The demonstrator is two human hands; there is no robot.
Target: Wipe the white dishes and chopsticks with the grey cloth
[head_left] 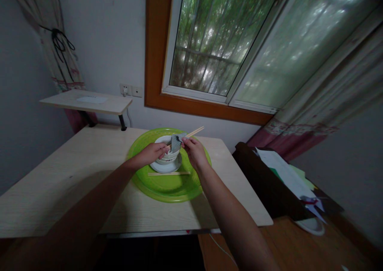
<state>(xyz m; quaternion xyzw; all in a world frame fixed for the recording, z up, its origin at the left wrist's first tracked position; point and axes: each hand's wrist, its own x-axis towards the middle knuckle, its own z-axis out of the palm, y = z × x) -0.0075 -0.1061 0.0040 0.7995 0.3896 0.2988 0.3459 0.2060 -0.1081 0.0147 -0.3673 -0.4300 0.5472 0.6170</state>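
Note:
A pair of light wooden chopsticks (195, 132) slants over some stacked white bowls (169, 159). My left hand (153, 153) is closed on their lower left end, beside the bowl rim. A grey cloth (176, 142) is draped around the middle of the chopsticks. My right hand (194, 151) pinches the cloth at its right side, against the chopsticks. Beneath the bowls is a white saucer (167, 169). More chopsticks (170, 173) lie in front of it on a large round green tray (170, 195).
The tray rests on a pale wooden table (236, 191). A small raised shelf (89, 103) with a paper on it stands at the back left. Behind are a wall socket (125, 89) and a barred window (215, 44). Papers (281, 171) lie on dark furniture at the right.

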